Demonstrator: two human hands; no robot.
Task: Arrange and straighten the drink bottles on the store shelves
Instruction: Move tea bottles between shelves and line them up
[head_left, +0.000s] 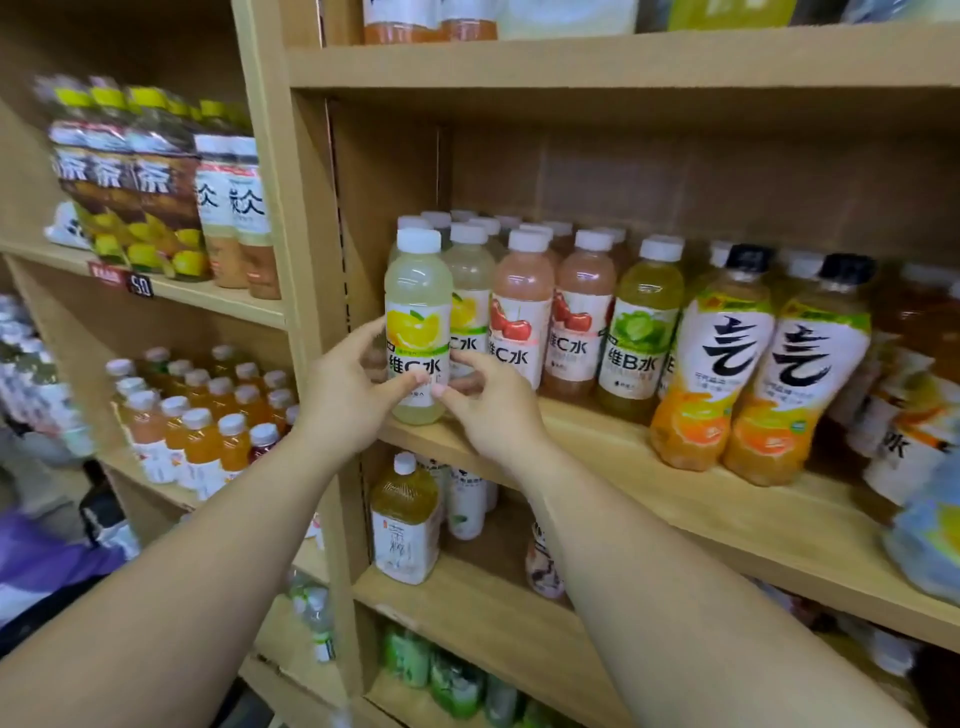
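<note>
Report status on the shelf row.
Both left hand and right hand grip lemon bottle. Bottle upright at shelf front, label out. Next bottle tight on its right.

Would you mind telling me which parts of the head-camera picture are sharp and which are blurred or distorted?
Head view: sharpest at the centre, where the left hand and right hand hold the lemon bottle, its label legible; the tea bottles upper left and the right-edge bottles smear with blur; the shelf board slants from wide-angle distortion; the light is soft.
</note>
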